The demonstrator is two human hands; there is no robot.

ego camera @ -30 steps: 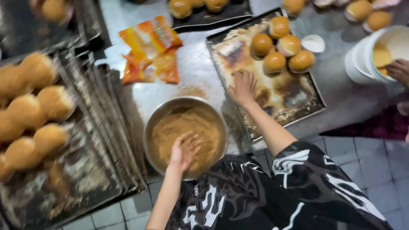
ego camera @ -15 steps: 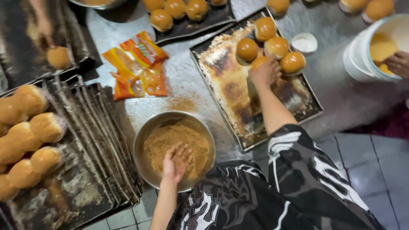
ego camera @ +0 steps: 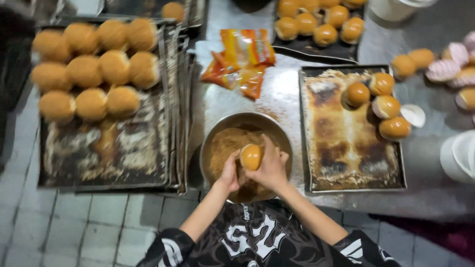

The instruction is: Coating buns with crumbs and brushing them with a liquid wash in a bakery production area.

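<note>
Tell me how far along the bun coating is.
Done: about ten crumb-coated buns sit on the left tray. In hand: the left hand and right hand hold one glazed bun over the metal bowl of crumbs. Left: four plain glazed buns wait on the right tray, with more on the far tray.

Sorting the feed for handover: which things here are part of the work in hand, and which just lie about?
In hand: left hand, right hand, glazed bun, metal bowl of brown crumbs, tray of coated buns, tray of plain buns.

Lying about: orange packets, white bucket, paper cups.
</note>
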